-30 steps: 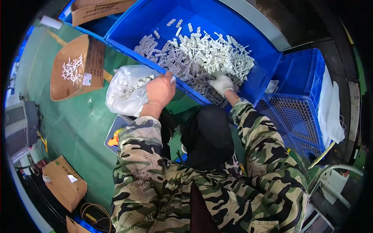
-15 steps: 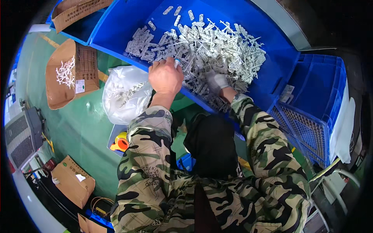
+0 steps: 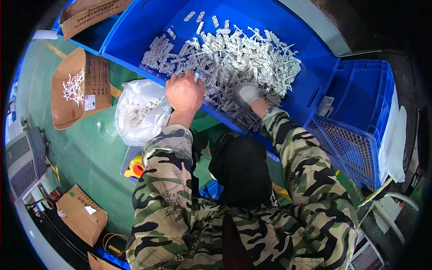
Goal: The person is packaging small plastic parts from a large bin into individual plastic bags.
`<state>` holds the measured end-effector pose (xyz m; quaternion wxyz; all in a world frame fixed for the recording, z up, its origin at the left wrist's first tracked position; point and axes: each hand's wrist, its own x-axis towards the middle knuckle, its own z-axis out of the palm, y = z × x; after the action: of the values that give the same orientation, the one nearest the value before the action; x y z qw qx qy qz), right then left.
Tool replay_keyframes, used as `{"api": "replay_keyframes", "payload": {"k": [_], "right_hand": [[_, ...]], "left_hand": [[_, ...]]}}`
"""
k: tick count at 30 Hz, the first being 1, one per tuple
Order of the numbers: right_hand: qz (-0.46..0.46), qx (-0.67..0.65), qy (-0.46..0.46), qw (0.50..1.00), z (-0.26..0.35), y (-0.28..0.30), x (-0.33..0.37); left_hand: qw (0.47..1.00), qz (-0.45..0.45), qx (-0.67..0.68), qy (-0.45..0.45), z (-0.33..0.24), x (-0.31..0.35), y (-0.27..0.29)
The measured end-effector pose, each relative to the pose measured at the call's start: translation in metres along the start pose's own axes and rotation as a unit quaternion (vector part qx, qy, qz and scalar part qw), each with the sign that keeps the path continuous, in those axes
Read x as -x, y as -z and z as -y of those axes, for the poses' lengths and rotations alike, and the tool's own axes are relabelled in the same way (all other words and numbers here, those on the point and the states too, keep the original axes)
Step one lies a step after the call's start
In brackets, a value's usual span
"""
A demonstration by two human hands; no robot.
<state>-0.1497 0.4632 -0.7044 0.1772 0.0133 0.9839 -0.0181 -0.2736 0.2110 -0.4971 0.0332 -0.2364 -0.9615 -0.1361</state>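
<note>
A large blue bin [image 3: 130,42] holds a heap of small flat white plastic parts [image 3: 252,54]. Over its near rim, my bare left hand [image 3: 184,92] is closed, with the fingers curled toward the heap. A small light-blue and white piece [image 3: 196,76] shows by its thumb; what the piece is, I cannot make out. My right hand [image 3: 248,95], in a pale work glove, reaches into the near side of the heap. Its fingers point down among the white parts and are mostly hidden, so their grip does not show.
Left of my left hand, a clear plastic bag [image 3: 139,108] of white pieces stands beside an open cardboard box [image 3: 67,101] with thin white sticks. A yellow-orange object [image 3: 134,167] sits in a small tray. Blue crates [image 3: 355,112] are at the right.
The view has shifted slightly. My right hand has turned a little, showing more of the glove's back, and remains at the heap. My left hand stays closed at the rim.
</note>
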Motion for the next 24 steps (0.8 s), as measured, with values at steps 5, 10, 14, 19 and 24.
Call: {"api": "replay_keyframes", "payload": {"k": [5, 10, 14, 19, 24], "right_hand": [[0.073, 0.003, -0.01, 0.997, 0.051, 0.006, -0.016], [-0.027, -0.146, -0.072, 0.986, 0.066, 0.068, -0.006], [-0.151, -0.231, -0.064, 0.959, 0.031, 0.091, 0.018], [-0.046, -0.707, -0.203, 0.676, 0.044, 0.145, 0.035], [-0.116, -0.82, -0.183, 0.53, 0.018, 0.127, 0.054]], "left_hand": [[0.999, 0.022, -0.035, 0.018, 0.023, 0.006, 0.006], [0.999, -0.019, -0.038, 0.014, 0.044, 0.01, 0.005], [1.0, 0.008, -0.02, 0.014, 0.024, 0.007, 0.001], [1.0, 0.01, -0.021, 0.014, 0.032, 0.008, 0.006], [1.0, -0.008, -0.004, 0.002, 0.019, 0.005, -0.001]]}}
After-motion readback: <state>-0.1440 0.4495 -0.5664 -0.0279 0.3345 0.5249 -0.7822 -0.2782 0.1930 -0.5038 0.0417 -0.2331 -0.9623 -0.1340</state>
